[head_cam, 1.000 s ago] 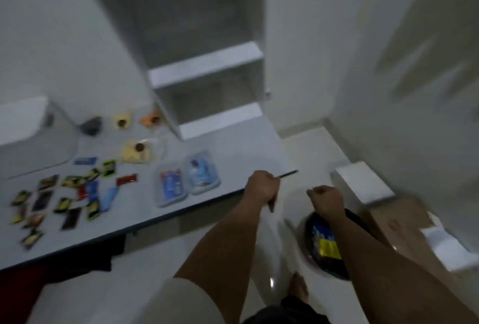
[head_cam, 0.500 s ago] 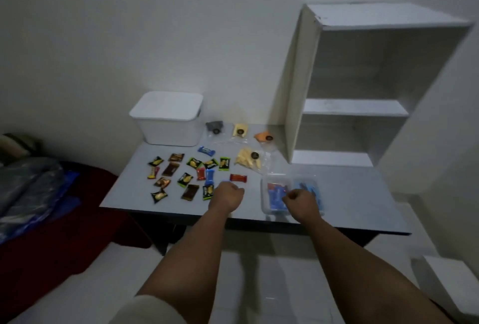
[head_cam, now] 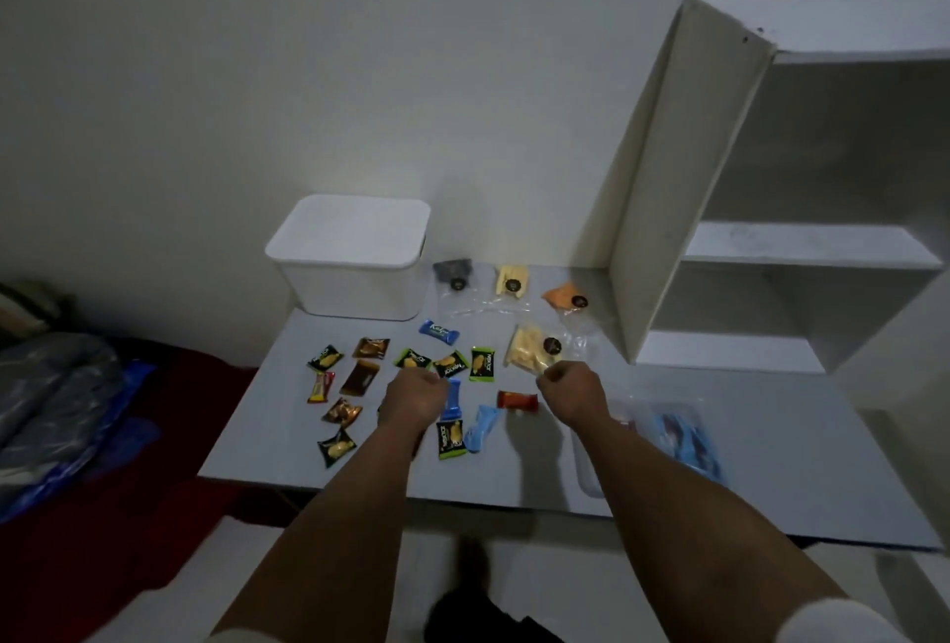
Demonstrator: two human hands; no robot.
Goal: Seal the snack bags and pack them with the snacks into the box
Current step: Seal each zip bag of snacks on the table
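A white box [head_cam: 354, 257] with its lid on stands at the back of the grey table [head_cam: 781, 442]. Several small wrapped snacks [head_cam: 452, 365] lie scattered in front of it. To its right lie clear snack bags: one with dark contents [head_cam: 452, 272], one pale yellow [head_cam: 511, 278], one orange [head_cam: 565, 295], and a larger bag of yellow chips [head_cam: 529, 349]. My left hand [head_cam: 414, 396] is a fist over the wrapped snacks and holds nothing I can see. My right hand [head_cam: 570, 388], also a fist, hovers at the near corner of the chips bag.
Clear packets with blue contents [head_cam: 678, 437] lie on the table right of my right arm. A white shelf unit [head_cam: 771, 241] stands on the table's right end. A bed with a red cover [head_cam: 103, 514] lies to the left. My foot is below the table edge.
My view has swung from the floor at the right to the table. Both fists have moved forward from the table's front edge to over the snacks.
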